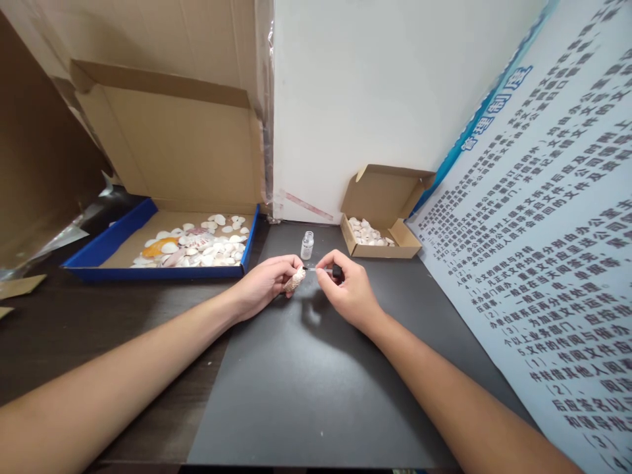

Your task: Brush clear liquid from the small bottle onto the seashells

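Over the worktop [266, 388], the left hand [264, 286] grips a shell [295, 282] at nine o'clock from the right hand [350, 289], whose fingers pinch a black-capped applicator [337, 270], long axis towards nine; tip contact unclear.

Perhaps an office, desk [165, 424], rules poster [543, 224]

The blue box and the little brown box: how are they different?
The blue box has bright blue walls, while the brown box is plain cardboard. The blue box is much wider than the brown box. The blue box stands to the left of the glass bottle; the brown box stands to its right. Both are open, and both have shells inside.
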`<state>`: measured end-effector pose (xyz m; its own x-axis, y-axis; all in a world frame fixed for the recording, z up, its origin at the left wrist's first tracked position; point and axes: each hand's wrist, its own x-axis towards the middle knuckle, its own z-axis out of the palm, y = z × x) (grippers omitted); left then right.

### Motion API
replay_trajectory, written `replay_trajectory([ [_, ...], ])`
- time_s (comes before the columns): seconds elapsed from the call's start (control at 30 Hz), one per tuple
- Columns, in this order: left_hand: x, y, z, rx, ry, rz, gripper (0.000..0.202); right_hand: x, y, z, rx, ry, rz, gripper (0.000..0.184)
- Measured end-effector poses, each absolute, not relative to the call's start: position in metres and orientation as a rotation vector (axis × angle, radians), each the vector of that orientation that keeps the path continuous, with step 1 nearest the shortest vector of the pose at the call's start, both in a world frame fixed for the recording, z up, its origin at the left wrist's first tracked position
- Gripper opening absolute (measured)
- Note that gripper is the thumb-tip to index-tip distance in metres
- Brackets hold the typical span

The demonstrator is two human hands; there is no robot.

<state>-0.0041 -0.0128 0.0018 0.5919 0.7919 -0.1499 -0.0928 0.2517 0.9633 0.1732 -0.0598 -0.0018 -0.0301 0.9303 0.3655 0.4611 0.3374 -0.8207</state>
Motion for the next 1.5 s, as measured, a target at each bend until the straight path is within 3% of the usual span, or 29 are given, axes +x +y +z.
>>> replay_trajectory([
  [1.5, 0.0002, -0.0160, 0.0062, 1.150, 0.775, 0.719, 0.004, 0.1739, -0.0585, 0.0019, -1.350, -1.713, 0.643, 0.006],
])
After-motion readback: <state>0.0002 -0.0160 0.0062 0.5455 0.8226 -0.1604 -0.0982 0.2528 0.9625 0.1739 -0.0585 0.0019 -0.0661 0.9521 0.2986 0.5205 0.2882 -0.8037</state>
